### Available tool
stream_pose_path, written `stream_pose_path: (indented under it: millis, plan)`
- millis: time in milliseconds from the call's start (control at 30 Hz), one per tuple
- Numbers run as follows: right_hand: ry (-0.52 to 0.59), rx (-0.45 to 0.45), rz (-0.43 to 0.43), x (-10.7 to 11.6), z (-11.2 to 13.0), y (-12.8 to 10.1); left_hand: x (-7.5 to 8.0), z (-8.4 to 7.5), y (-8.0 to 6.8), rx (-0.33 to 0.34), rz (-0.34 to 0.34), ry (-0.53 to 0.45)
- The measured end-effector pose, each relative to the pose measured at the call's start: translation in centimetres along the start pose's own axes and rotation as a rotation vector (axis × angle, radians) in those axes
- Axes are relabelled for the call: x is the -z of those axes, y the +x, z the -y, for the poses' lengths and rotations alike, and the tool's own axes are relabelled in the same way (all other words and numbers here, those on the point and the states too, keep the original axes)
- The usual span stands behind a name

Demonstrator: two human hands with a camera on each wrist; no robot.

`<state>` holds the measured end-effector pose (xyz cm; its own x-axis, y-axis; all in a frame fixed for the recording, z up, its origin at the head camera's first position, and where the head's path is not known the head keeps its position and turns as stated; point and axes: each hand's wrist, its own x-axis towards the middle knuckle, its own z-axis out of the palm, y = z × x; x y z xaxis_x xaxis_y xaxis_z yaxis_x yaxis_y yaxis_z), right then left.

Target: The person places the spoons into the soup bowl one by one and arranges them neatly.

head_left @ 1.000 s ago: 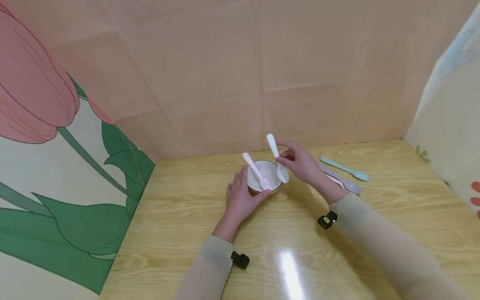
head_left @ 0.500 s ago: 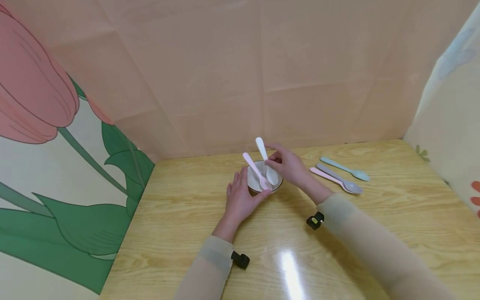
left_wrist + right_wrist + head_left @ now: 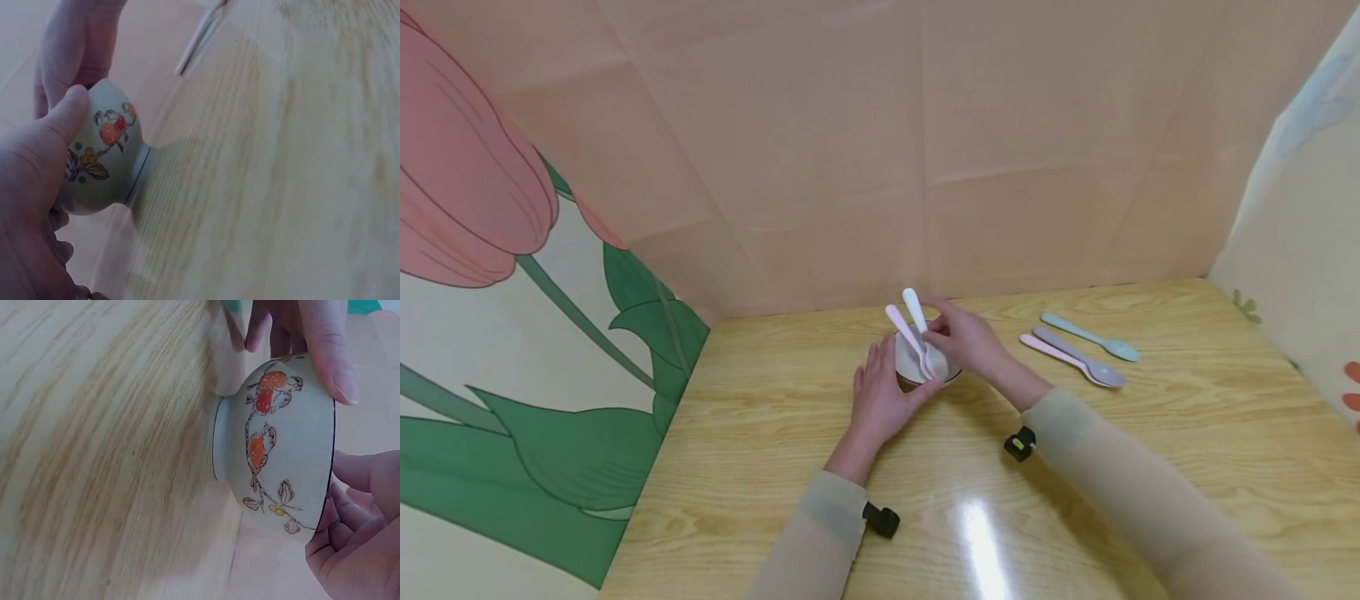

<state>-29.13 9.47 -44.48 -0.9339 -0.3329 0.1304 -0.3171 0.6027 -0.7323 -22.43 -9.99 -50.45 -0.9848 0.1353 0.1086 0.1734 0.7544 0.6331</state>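
Observation:
A small white bowl (image 3: 294, 444) with a dark rim and painted fruit sprigs stands upright on the table. My left hand (image 3: 883, 400) holds it from the left, thumb at the near rim and fingers round the far side. Inside, a pink spoon (image 3: 904, 327) leans with its handle over the back rim. With thumb and fingers, my right hand (image 3: 966, 340) pinches a white spoon (image 3: 916, 310), whose head is down in the bowl beside the pink one. Whether the white head touches the bottom I cannot tell. In both wrist views the spoons in the bowl are hidden.
Right of the bowl on the wooden table (image 3: 760, 433) lie a pale green spoon (image 3: 1086, 335), a grey-purple spoon (image 3: 1075, 354) and, partly under that one, another pink spoon (image 3: 1051, 347). A pinkish backdrop (image 3: 820, 167) rises behind the table's back edge.
My right hand has moved left and lowered the white spoon from above the bowl's right rim into the bowl, next to the pink spoon. The left hand and bowl have stayed put.

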Motion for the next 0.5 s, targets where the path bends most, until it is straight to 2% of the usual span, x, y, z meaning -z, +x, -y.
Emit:
stream_pose_path:
  millis: [500]
  plan:
    - [-0.155,0.013,0.017,-0.95,0.45,0.59,0.05,-0.12,-0.01,0.003,-0.003,0.005]
